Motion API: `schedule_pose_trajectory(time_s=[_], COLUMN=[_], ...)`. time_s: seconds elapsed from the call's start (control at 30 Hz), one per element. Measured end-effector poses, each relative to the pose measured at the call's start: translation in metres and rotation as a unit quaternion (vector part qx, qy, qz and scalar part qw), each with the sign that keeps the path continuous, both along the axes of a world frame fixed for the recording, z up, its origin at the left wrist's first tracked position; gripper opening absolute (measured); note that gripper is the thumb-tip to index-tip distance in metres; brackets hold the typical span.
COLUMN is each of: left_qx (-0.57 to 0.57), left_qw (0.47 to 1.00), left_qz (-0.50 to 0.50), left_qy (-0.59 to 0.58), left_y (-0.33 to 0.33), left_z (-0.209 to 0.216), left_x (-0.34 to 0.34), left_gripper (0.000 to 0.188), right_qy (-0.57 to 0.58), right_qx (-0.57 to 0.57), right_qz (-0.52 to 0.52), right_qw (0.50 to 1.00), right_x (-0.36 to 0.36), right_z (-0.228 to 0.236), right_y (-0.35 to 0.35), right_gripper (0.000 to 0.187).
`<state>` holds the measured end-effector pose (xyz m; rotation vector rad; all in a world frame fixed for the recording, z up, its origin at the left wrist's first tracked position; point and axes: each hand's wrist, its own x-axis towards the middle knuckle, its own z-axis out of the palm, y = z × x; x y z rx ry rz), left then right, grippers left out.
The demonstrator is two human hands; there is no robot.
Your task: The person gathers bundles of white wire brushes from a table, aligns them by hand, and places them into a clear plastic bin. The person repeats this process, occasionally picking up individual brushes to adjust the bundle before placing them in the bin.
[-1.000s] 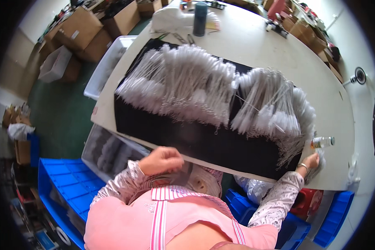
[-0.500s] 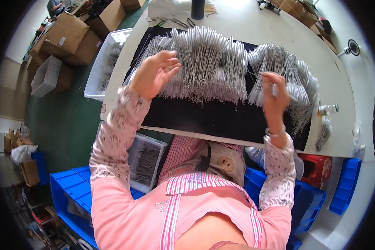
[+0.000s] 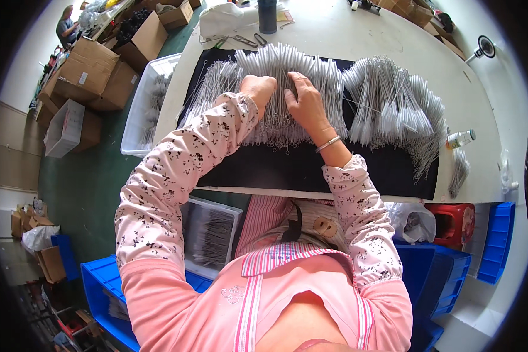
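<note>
A wide heap of thin wire straw brushes (image 3: 278,120), with pale bristles and small looped ends, lies on a black cloth (image 3: 258,170) in front of me. My left hand (image 3: 259,91) is at the left-middle of this heap, its fingers curled in. What they hold, if anything, is hidden. Just to the right, my right hand (image 3: 306,105) rests over the same brushes, fingers stretched and thumb apart, with nothing visibly gripped. A second heap of brushes (image 3: 387,100) fans out farther right on the cloth.
The white table (image 3: 475,152) carries a small glass bottle (image 3: 460,139), a dark cylinder (image 3: 267,17) and some carabiner-like clips (image 3: 245,41). A white bin (image 3: 136,129) of brushes stands off the left edge. Blue crates (image 3: 102,281) flank me. Another person (image 3: 66,28) is far left.
Both hands have come together over the middle heap: the left moved right and its fingers curled, the right swung left from the right-hand heap. The view has shifted slightly.
</note>
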<state>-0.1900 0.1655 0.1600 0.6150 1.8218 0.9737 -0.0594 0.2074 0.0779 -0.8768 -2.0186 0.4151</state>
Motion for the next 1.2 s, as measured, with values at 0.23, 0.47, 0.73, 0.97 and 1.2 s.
schedule_pose_trajectory(time_s=[0.23,0.47,0.73,0.97,1.2], left_qx=[-0.011,-0.010,0.073,0.041,0.108], left_qw=[0.998,0.998,0.993,0.995,0.982], left_qz=[0.056,-0.053,-0.071,-0.011,0.034], left_qy=[0.001,0.028,-0.059,-0.089,-0.150], left_y=[0.027,0.046,0.048,0.051,0.035], left_z=[-0.029,-0.038,-0.055,-0.052,-0.049], left_x=[-0.006,-0.006,-0.012,-0.014,-0.012], left_gripper=[0.026,0.045,0.031,0.021,0.018], right_qy=[0.069,0.132,0.156,0.160,0.183], right_qx=[-0.026,-0.039,-0.040,-0.078,-0.099], right_qz=[-0.004,-0.015,-0.017,-0.022,-0.030], right_qw=[0.997,0.990,0.987,0.984,0.978], right_x=[0.001,0.001,-0.006,-0.003,-0.001], right_z=[-0.006,-0.011,-0.011,-0.011,-0.014], right_y=[0.004,0.006,0.003,0.004,0.005], right_gripper=[0.038,0.038,0.039,0.039,0.039])
